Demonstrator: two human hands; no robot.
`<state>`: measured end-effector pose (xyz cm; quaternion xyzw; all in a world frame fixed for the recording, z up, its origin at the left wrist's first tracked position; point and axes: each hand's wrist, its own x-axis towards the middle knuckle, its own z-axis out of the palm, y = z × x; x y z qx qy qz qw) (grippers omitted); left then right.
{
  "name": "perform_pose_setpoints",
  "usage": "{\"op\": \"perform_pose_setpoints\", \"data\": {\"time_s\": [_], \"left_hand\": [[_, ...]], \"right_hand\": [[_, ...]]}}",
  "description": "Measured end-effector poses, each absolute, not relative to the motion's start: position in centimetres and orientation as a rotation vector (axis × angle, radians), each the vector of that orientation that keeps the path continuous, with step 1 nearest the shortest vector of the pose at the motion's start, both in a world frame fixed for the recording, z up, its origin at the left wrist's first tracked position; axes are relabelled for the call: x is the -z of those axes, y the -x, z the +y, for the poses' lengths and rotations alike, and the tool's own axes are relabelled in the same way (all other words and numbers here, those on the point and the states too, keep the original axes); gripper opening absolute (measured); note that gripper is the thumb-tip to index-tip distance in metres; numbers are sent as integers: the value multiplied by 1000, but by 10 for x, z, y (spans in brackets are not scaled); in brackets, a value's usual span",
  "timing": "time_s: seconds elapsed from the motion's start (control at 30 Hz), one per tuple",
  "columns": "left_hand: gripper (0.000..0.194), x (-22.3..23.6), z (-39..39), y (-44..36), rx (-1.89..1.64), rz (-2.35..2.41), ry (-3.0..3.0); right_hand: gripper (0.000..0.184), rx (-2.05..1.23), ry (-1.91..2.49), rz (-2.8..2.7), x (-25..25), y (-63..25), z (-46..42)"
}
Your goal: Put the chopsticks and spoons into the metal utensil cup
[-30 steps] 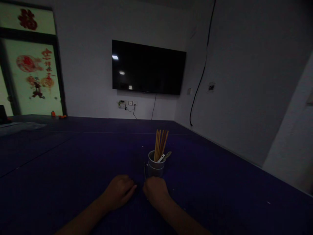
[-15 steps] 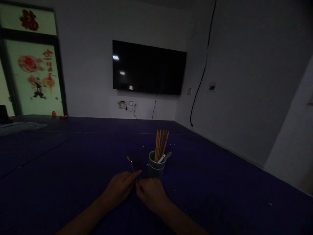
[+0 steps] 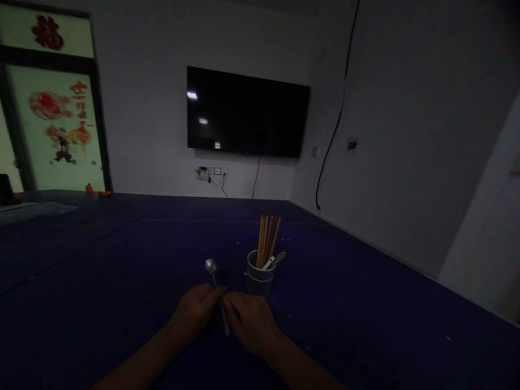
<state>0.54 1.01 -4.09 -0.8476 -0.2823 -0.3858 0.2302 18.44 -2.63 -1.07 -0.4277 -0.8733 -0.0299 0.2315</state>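
A metal spoon [image 3: 212, 271] stands nearly upright between my two hands, bowl at the top. My left hand [image 3: 197, 313] is closed, its fingers pinching the spoon's handle. My right hand [image 3: 249, 320] is closed too, its fingers meeting the handle from the other side. Just beyond my right hand stands a grey cup [image 3: 259, 279] holding several wooden chopsticks [image 3: 267, 240] and two spoon handles. Everything rests on a dark blue mat [image 3: 122, 281].
A black television [image 3: 247, 112] hangs on the white wall ahead, with sockets and cables below it. A door with red decorations [image 3: 54, 119] is at the left. A white wall runs along the mat's right edge.
The spoon lay low by my right hand, then rose and swung left; it now stands upright between both hands, which have drawn together around its handle.
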Motion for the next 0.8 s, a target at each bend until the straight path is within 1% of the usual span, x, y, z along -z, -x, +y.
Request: {"op": "perform_pose_setpoints", "data": {"time_s": [0.17,0.3,0.43,0.57,0.7,0.8], "left_hand": [[24,43,11,-6,1044,-785,2338],[26,47,14,-7,1026,-750,2328],[33,46,13,-9,956,-718,2400],[37,45,9,-10,900,-776,2443],[44,44,8,-10,978,-787,2427],[50,41,7,-9,1035,-821,2418]], "right_hand": [[34,110,993,-2196,17,-187,-26],[40,267,869,-2273,21,-189,-25],[37,413,715,-2328,22,-187,-26],[32,485,652,-2327,21,-184,-28],[29,529,656,-2235,19,-185,-29],[31,513,658,-2073,19,-187,-29]]}}
